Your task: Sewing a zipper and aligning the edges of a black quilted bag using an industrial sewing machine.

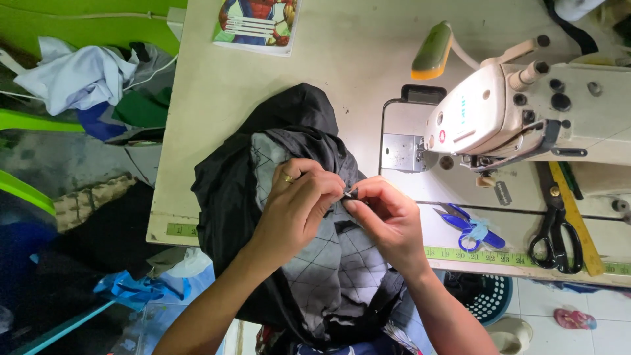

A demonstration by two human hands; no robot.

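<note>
Black garment [230,190] bunched on table edge [172,197], grey quilted lining [328,263] exposed; left hand [296,207] and right hand [388,220] pinch seam, fingers closed.

Black garment [263,177] with grey diamond-quilted lining [328,263] — beside it a cream sewing machine [526,112], blue thread snips [470,227], black scissors [555,236] — and a yellow-green tape measure [473,255].

Tiny dark item [350,194] between both grips' fingertips, too small to identify.
</note>
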